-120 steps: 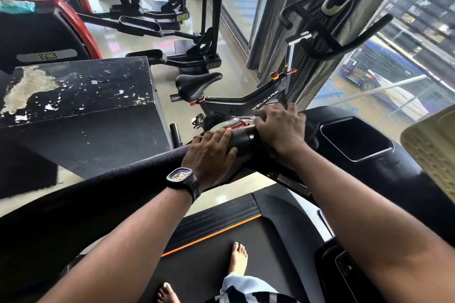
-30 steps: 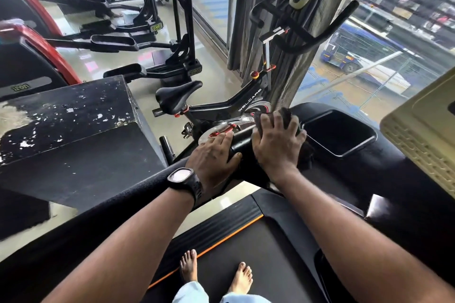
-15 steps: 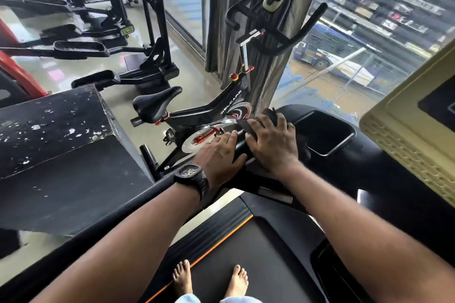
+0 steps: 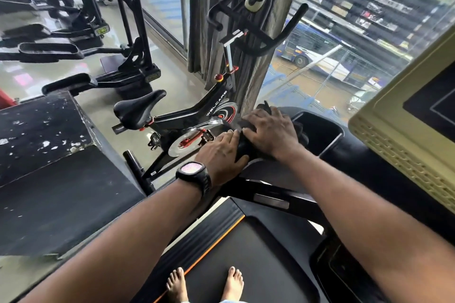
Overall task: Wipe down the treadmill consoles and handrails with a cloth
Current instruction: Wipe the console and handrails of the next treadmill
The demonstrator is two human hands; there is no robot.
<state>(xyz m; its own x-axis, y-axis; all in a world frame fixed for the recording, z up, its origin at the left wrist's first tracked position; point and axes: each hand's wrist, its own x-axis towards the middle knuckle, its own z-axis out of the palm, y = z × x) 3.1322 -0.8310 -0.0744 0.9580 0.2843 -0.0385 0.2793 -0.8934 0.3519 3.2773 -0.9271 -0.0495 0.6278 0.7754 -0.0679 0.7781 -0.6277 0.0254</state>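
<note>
Since four seconds back: the right hand (image 4: 270, 133) has left its wrap around the handrail end and moved toward the console tray (image 4: 317, 130). The view has swung too, so more of the yellowish display housing (image 4: 403, 135) shows on the far side of the tray. Over the last half second both hands sit much as they did.

Right hand: fingers spread and only lightly bent, palm down, pressing the dark cloth (image 4: 264, 107) onto the rounded console corner just beside the tray. Cloth bunches out past the fingertips and on the tray side of the hand. It is pressed, not pinched.

Left hand (image 4: 222, 152): curled over the handrail (image 4: 242, 146), thumb round its near face, touching the right hand on the side away from the tray. A wristwatch (image 4: 193, 172) sits on that wrist.

Further from the tray, past the left hand, stands a Welcare spin bike (image 4: 197, 115), then a scuffed black box (image 4: 44, 130). Below the tray on the near side is the treadmill belt (image 4: 234, 248), with bare feet (image 4: 176, 283) on it.

Judged step: wiping the console corner, tray recess not yet reached.

Risks:
- The cloth is held by pressure alone on a curved surface. A fast stroke could let it slide off the edge on the bike side.
- The bunched cloth leaves little flat contact, so streaks or missed patches in the tray's corners are likely.
- Leaning toward the tray barefoot on the belt depends on the left-hand grip. Loosening it mid-reach could cost balance.
</note>
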